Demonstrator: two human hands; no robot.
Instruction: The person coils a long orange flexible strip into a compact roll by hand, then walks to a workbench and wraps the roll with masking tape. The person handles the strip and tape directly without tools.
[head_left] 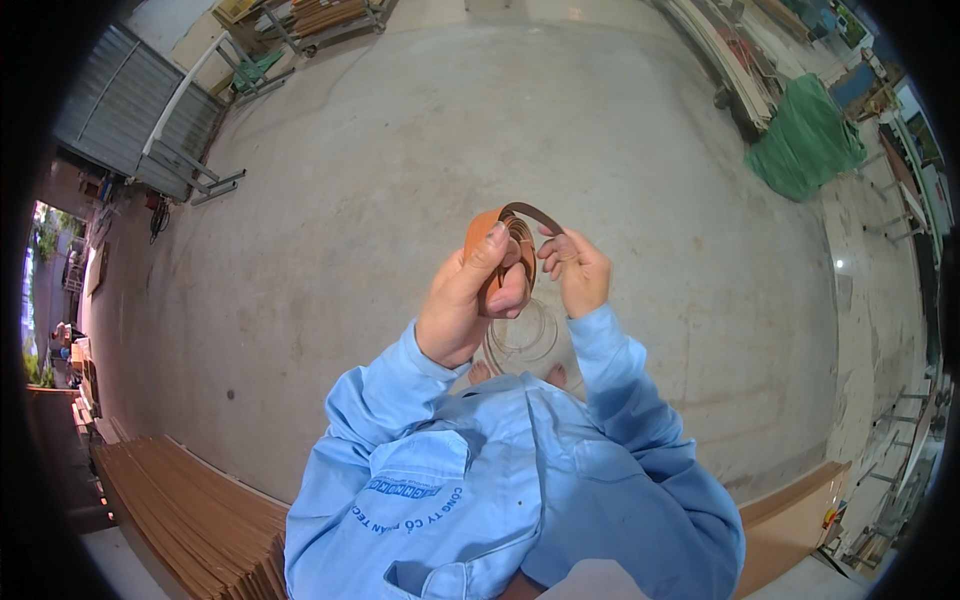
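Observation:
In front of my chest, my left hand (470, 285) grips a coil of orange-brown edge banding strip (484, 232), thumb over its side and fingers curled into its middle. The strip's free end arches up from the top of the coil, its dark inner face showing, and runs over to my right hand (578, 268). There my right thumb and fingers pinch that end. Below my hands, loose thin rings of strip (527, 335) lie on the floor by my bare feet.
Stacks of brown boards (190, 510) stand at the lower left, with another brown board (790, 515) at the lower right. A green sheet (806, 140) covers something at the right, next to long panels (715, 55). A metal frame (190, 125) stands at the far left on the concrete floor (400, 120).

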